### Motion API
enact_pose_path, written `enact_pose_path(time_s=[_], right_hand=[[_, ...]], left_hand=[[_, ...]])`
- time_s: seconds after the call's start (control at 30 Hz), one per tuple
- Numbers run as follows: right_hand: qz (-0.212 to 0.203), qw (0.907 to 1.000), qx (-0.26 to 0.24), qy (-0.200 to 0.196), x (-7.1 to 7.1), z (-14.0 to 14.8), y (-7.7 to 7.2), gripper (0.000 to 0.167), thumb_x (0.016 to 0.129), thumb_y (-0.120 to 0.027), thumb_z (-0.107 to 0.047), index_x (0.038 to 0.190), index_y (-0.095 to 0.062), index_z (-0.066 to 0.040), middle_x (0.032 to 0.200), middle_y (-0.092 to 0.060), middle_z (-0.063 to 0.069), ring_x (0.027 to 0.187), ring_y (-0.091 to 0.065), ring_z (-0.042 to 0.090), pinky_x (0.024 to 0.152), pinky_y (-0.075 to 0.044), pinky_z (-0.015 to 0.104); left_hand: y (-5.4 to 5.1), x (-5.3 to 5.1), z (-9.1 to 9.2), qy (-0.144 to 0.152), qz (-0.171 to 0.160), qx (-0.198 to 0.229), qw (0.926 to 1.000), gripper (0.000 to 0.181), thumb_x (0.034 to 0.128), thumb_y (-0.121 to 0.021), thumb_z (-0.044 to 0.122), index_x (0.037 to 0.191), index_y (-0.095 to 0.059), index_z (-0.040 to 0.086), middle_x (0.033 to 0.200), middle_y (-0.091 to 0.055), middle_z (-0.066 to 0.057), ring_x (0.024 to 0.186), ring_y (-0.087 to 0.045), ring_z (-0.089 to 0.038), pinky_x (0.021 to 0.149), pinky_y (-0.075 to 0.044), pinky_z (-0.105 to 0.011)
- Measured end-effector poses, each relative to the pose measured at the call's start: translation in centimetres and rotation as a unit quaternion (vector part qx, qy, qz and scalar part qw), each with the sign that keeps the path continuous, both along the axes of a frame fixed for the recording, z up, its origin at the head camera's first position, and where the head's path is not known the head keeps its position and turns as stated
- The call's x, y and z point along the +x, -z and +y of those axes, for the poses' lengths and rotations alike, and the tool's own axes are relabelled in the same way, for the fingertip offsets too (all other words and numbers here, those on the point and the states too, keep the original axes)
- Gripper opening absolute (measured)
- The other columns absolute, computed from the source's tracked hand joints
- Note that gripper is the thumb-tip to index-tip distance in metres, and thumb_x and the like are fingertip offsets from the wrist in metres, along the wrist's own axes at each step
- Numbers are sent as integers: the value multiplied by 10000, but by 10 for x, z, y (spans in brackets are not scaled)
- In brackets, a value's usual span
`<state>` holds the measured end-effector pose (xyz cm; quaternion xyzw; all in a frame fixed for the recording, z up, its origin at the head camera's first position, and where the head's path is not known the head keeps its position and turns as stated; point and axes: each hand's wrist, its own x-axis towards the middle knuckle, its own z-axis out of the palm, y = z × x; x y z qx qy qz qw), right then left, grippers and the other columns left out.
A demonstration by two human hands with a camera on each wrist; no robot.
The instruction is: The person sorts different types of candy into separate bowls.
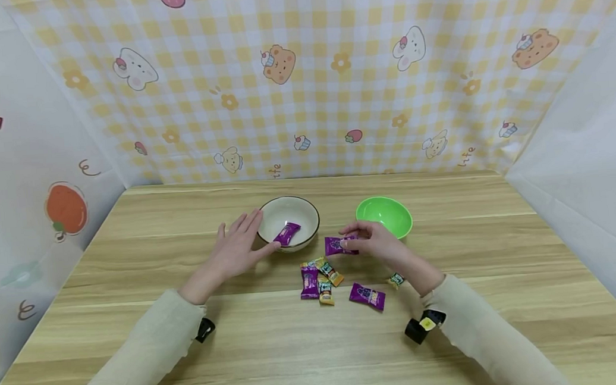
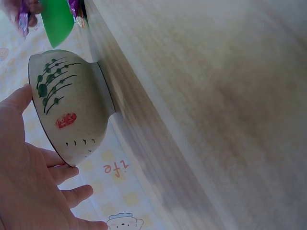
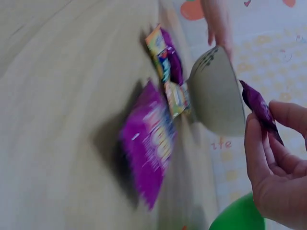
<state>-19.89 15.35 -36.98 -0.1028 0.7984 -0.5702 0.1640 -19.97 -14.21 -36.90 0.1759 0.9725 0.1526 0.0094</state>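
Note:
A cream bowl (image 1: 310,219) with a dark rim holds one purple-wrapped candy (image 1: 287,234). My left hand (image 1: 235,245) touches the bowl's left rim with its fingers spread and fairly straight; the left wrist view shows a leafy print on the bowl's outside. Between thumb and fingers my right hand (image 1: 378,241) pinches another purple-wrapped candy (image 3: 260,108), raised to the right of the cream bowl. Just behind that hand is a green bowl (image 1: 387,211), whose inside is partly hidden by it.
In front of the bowls lies a cluster of yellow-wrapped candies (image 1: 325,291) and a purple one (image 1: 309,282). Another purple candy (image 1: 367,297) lies nearer me. A small yellow-green wrapper (image 1: 396,280) peeks out beside the right forearm. A checked curtain (image 1: 313,108) hangs behind the table.

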Motion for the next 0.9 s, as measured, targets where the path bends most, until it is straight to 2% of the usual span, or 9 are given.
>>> enact_pose_path(time_s=[0.23,0.6,0.9], right_hand=[[10,9996,-193,182,-5,-14,-9,330,796,-647,-118,1090,-549,-3,962,-585,91,866,-572,199,767,-463,320],[32,9988,-395,286,-23,-33,-17,367,804,-647,-138,1115,-534,19,973,-561,107,859,-553,216,803,-451,384],[-329,9933,-897,658,-35,-55,-23,323,800,-636,-42,1089,-539,62,914,-550,114,764,-570,172,779,-474,346]], left_hand=[[1,0,-1,17,20,-39,10000,863,818,-357,650,1414,-146,62,1447,-153,-97,1291,-126,-327,963,-2,-598],[0,0,-1,20,-8,-52,10000,870,813,-346,660,1415,-139,68,1451,-136,-82,1291,-125,-327,964,-19,-599],[0,0,-1,17,1,-58,10000,882,807,-333,673,1413,-146,61,1449,-145,-92,1291,-127,-325,964,-26,-598]])
